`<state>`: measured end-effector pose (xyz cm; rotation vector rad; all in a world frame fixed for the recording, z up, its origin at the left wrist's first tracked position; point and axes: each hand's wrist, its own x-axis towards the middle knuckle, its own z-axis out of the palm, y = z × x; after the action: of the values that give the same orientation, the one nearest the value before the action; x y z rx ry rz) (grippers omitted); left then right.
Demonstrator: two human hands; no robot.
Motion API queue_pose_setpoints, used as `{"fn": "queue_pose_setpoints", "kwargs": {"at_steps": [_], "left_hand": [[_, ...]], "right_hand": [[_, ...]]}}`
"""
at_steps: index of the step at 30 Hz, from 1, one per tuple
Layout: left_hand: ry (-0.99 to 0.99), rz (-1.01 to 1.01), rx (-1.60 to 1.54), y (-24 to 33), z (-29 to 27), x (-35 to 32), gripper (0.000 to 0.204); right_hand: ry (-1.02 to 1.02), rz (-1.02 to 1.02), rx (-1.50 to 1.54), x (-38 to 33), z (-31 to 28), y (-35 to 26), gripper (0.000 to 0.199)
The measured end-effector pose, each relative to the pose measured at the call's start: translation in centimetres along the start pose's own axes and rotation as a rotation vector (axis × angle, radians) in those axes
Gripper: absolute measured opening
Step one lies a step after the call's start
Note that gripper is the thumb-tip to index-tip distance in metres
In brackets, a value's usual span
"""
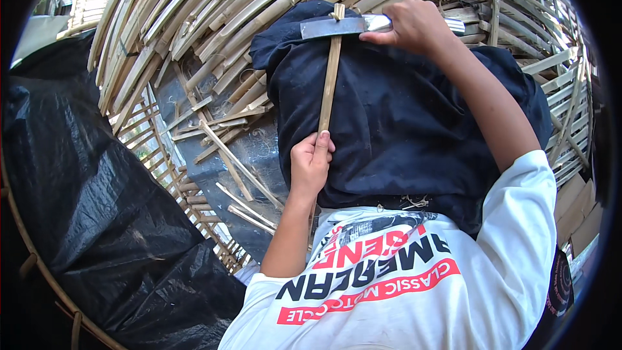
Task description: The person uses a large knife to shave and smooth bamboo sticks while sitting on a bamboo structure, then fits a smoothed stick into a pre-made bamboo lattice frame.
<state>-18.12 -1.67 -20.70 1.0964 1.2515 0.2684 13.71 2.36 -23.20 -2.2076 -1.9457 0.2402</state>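
My left hand (pixel 311 161) is closed round the lower part of a narrow bamboo strip (pixel 331 81), which points up and away from me over my lap. My right hand (pixel 409 28) grips the silver handle of a broad-bladed knife (pixel 324 28). Its blade lies crosswise over the strip near the far end, touching it or nearly so. A small raised bit, perhaps a shaving or a node, shows at the blade's upper edge. Dark blue cloth (pixel 395 116) covers my legs beneath both hands. My palms and the strip's near end are mostly hidden.
Long split bamboo strips (pixel 214 13) are heaped beyond my legs and to the left. Shorter pieces (pixel 243 165) lie on a dark surface beside my left forearm. Black plastic sheeting (pixel 97 201) hangs at the left. Slatted bamboo (pixel 564 91) stands at the right.
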Motion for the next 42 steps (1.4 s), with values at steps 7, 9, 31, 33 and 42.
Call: {"fn": "queue_pose_setpoints", "kwargs": {"at_steps": [7, 9, 31, 33, 42], "left_hand": [[-0.046, 0.008, -0.009, 0.3, -0.3, 0.0, 0.041], [-0.114, -0.048, -0.074, 0.0, -1.1, -0.2, 0.041], [-0.145, -0.041, -0.064, -0.1, -1.6, 0.2, 0.041], [-0.126, -0.029, -0.063, -0.4, -1.3, 0.1, 0.040], [-0.151, -0.032, -0.087, -0.1, -1.1, 0.3, 0.038]], "right_hand": [[0.105, 0.111, -0.034, -0.9, -0.9, 0.4, 0.081], [0.204, 0.072, 0.064, -1.7, -1.3, -0.9, 0.079], [-0.026, -0.086, 0.205, -4.3, -0.8, -5.8, 0.074], [-0.067, -0.029, 0.152, -2.7, 0.4, -3.9, 0.078], [0.183, 0.080, 0.030, -0.7, 0.1, -0.3, 0.073]]}}
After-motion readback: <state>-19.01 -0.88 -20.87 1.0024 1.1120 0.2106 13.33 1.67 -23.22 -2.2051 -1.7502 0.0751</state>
